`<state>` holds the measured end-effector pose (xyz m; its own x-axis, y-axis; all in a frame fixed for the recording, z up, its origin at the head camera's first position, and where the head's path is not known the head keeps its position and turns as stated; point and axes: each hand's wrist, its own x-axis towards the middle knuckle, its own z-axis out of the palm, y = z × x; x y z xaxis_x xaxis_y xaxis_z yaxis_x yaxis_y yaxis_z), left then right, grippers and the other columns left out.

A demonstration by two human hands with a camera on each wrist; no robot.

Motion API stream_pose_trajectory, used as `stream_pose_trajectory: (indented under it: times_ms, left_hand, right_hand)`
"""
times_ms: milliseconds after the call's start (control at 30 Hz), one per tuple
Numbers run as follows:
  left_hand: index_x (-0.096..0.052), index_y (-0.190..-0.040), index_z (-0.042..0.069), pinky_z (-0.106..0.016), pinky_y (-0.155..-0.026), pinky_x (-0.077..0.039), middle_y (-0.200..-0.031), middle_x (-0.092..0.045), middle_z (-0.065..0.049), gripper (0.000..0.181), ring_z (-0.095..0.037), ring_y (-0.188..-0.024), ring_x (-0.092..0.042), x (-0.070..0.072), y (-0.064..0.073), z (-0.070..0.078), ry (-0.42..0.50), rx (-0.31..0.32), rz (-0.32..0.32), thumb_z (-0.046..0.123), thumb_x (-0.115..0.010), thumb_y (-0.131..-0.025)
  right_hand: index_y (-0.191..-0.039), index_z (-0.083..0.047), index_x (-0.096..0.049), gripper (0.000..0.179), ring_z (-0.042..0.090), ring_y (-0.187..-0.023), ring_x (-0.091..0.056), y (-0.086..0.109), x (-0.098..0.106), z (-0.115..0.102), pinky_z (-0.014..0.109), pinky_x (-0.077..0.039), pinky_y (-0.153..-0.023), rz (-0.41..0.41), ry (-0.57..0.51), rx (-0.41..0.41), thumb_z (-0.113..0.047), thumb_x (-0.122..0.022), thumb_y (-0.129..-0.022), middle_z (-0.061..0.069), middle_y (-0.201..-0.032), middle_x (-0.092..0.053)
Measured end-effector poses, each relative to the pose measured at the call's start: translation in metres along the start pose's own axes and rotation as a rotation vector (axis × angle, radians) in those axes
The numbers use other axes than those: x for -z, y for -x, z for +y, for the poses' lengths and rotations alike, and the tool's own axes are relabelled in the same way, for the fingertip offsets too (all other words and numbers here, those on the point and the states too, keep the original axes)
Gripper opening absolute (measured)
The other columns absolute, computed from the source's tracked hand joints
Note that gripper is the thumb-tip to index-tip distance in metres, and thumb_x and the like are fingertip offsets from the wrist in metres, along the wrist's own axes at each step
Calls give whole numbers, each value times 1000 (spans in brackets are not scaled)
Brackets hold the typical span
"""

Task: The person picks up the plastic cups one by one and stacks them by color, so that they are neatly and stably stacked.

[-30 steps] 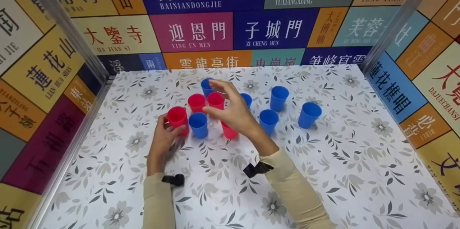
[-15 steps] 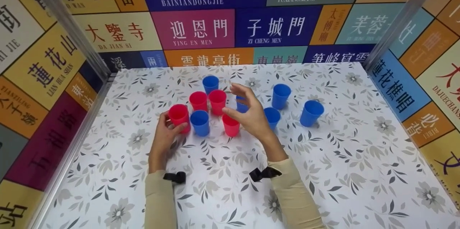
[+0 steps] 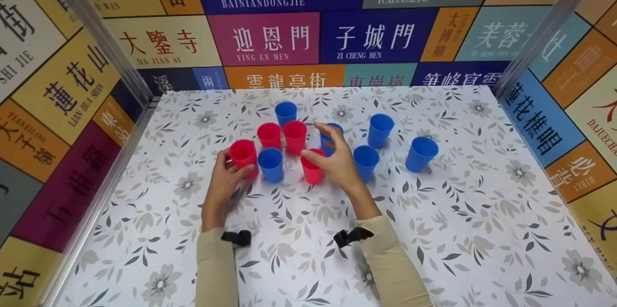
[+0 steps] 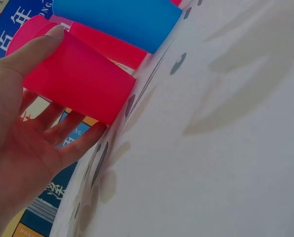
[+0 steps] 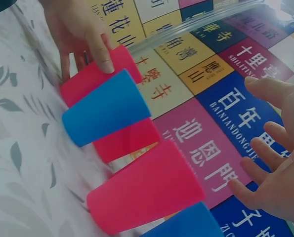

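My left hand (image 3: 224,179) holds a red cup (image 3: 243,156) at the left end of the group, thumb on its near side and fingers round the far side. In the left wrist view this red cup (image 4: 77,74) stands upright on the patterned cloth. Over the front red cup (image 3: 313,172) hovers my right hand (image 3: 340,160), its thumb overlapping the rim in the head view. The right wrist view shows that hand (image 5: 277,153) with fingers spread and nothing between them. A blue cup (image 3: 271,166) stands between the two hands.
Two more red cups (image 3: 268,136) stand behind, with a blue cup (image 3: 286,113) at their back. Several blue cups (image 3: 381,129) are spread to the right, the farthest-right blue cup (image 3: 421,155) standing apart. Lettered panels (image 3: 270,39) wall in the flowered tabletop (image 3: 299,259).
My right hand has moved right and toward me, from over the rear red cups to over the front one. The left hand keeps its hold. The head view has shifted slightly.
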<state>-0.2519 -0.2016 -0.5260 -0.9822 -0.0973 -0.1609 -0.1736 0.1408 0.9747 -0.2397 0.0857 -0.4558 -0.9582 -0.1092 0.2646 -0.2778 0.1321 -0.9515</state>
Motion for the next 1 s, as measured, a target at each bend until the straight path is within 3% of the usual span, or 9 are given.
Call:
stream_pose_trajectory:
  times_ms: [300,667,1000]
  left_hand:
    - [-33,-149,16,-44,-114,-45,-148,-43,-10,82,-29,-137,-45,2,0,-2,-41,-47,-14,32,-80,-85]
    - [-33,-150,20,-43,-116,-42,-150,-43,-7,87,-27,-139,-43,2,0,0,-44,-28,-5,40,-82,-82]
    - [-32,-150,20,-43,-118,-39,-151,-41,-7,83,-28,-140,-41,2,0,-1,-65,-18,-8,35,-81,-84]
  right_hand:
    - [-142,-13,-54,64,31,-139,-43,-2,-3,23,58,-34,-117,-2,20,-89,-18,-81,-85,10,-146,-49]
    - [-146,-15,-49,75,29,-140,-45,-2,0,39,48,-39,-117,-51,54,-180,-22,-85,-80,7,-149,-49]
    - [-144,-13,-49,76,29,-130,-51,2,-2,47,45,-45,-110,-104,96,-225,-18,-86,-78,14,-145,-52]
